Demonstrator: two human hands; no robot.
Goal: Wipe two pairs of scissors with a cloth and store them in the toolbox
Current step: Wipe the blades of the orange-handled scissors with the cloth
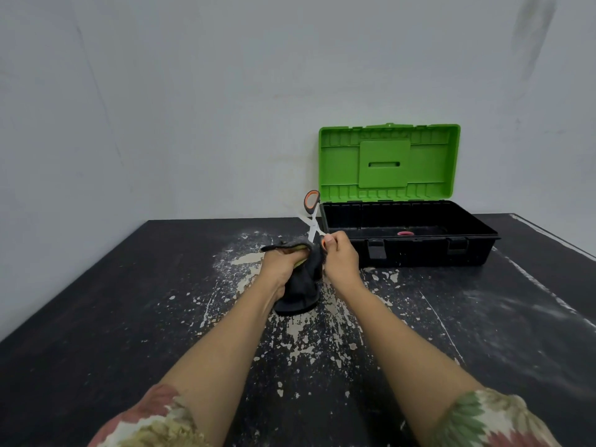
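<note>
Cloth [301, 285] swallows the scissors' [312, 217] blade tips and the left hand's [280, 264] fingers, second handle hidden too.

Orange-handled scissors [312, 217] open, upright above dark cloth [301, 285] — green-lidded toolbox [409, 243] open behind

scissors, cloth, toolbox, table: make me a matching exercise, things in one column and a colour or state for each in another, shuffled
Things:
1. scissors
2. cloth
3. toolbox
4. table

States:
A. black top with paint flaked off
B. lid up, green inside
C. dark, gripped by the left hand
D. orange and grey handle, blades open, held by the right hand

Pairs: 1-D, 2-C, 3-B, 4-A
</note>
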